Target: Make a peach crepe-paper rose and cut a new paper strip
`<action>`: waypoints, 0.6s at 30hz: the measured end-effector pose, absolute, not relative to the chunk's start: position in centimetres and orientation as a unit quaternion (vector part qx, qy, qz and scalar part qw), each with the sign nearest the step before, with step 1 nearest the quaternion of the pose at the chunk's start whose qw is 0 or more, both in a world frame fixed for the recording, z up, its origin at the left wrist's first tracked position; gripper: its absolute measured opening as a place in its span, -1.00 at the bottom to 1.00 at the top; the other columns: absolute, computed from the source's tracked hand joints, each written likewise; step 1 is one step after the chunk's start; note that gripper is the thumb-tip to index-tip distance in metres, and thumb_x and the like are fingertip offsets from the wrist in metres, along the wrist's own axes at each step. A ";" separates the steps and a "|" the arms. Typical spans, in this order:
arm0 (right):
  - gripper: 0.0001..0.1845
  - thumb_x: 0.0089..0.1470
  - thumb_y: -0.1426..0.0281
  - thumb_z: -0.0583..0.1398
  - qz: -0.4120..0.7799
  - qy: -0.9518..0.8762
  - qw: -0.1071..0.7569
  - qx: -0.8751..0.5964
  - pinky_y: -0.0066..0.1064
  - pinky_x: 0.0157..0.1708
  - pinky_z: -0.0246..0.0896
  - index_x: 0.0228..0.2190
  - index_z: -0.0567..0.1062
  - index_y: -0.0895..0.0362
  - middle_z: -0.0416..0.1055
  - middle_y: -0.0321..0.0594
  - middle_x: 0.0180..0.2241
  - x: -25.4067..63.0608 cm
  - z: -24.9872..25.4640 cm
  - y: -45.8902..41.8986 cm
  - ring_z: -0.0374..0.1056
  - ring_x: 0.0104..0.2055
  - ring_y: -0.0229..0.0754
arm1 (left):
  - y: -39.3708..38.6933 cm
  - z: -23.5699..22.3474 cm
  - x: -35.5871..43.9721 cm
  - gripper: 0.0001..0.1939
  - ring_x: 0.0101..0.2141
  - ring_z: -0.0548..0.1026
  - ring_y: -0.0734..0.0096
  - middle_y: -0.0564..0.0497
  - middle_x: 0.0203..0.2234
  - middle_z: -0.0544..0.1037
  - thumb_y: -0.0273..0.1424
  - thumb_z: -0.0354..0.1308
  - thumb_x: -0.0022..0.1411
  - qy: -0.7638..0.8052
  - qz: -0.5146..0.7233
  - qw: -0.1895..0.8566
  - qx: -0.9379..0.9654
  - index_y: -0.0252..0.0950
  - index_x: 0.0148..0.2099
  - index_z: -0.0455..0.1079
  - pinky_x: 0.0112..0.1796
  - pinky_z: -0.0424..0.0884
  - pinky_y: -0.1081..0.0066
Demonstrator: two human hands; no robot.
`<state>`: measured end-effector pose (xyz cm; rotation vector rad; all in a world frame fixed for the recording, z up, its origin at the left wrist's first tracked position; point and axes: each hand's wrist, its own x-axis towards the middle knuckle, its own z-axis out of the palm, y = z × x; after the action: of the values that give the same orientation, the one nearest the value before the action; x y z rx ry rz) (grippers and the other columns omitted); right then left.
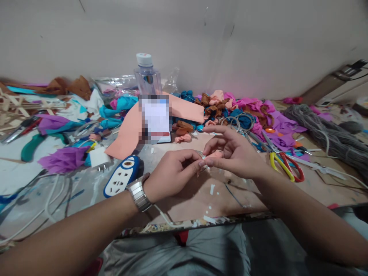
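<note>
A small peach crepe-paper flower (pixel 216 154) lies between my two hands, just above the table. My right hand (pixel 237 151) has its thumb and index finger closed on the flower, the other fingers loosely bent and raised. My left hand (pixel 176 168), with a metal watch (pixel 140 193) at the wrist, pinches at the flower's narrow end. Fingertips of both hands meet there and hide most of that end. Something pale and thin shows at the pinch, too small to name. Another peach paper flower (pixel 183 138) rests just beyond my hands.
A blue-and-white power strip (pixel 120 177) and white charger (pixel 99 157) sit left. Behind are peach paper (pixel 126 132), a blurred phone (pixel 155 119) and a bottle (pixel 147 78). Scissors (pixel 287 166), a grey wire bundle (pixel 313 126) and crumpled coloured paper (pixel 258 111) lie right.
</note>
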<state>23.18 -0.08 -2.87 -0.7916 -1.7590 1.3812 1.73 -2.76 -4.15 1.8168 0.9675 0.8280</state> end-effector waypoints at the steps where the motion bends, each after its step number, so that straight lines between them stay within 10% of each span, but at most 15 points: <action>1: -0.28 -0.02 0.46 0.45 0.536 -0.692 0.372 -0.308 -0.52 -0.30 0.46 0.13 0.34 -0.01 0.49 -0.28 -0.30 23.1 -2.8 -0.1 0.49 -0.24 -0.26 | -2.8 -4.1 1.7 -0.69 -0.40 0.44 0.46 0.03 -0.43 0.56 -0.23 0.10 0.39 0.392 0.335 0.446 0.732 -0.33 -0.29 0.51 -0.32 0.30 0.49; 18: -0.34 0.02 0.50 0.42 0.479 -0.762 0.376 -0.221 -0.46 -0.24 0.49 0.13 0.40 0.04 0.52 -0.19 -0.21 23.5 -3.0 -0.6 0.53 -0.23 -0.23 | -2.5 -4.1 1.8 -0.63 -0.55 0.47 0.51 0.08 -0.56 0.36 -0.19 0.24 0.29 0.280 0.222 0.837 0.414 -0.37 -0.42 0.35 -0.39 0.41 0.48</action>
<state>23.46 -0.58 -2.96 -0.5644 -1.9491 1.2247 1.84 -2.49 -4.11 0.8757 0.5924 0.4705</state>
